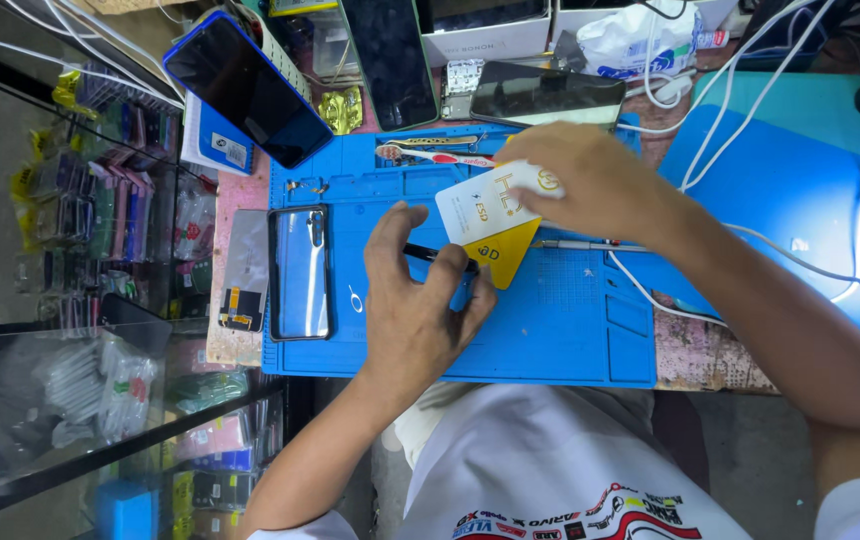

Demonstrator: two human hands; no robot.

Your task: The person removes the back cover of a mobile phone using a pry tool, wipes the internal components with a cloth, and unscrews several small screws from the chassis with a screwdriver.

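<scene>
My left hand point(415, 315) rests over the middle of a blue repair mat point(560, 340), its fingers pinched on a thin black tool point(428, 252). My right hand point(590, 180) reaches in from the right and holds a white packet with a yellow corner point(488, 218) just above the left hand's fingertips. The packet's yellow tip touches or overlaps the end of the tool. A phone with a shiny blue back point(300, 272) lies face down on the left part of the mat, a short way left of my left hand.
A loose display part point(246, 272) lies left of the mat. Three dark-screened phones point(247, 88) lean or lie along the far edge, with a screwdriver point(590, 245), tools, white cables point(750, 90) and boxes. A glass counter with stock point(100, 220) is at left.
</scene>
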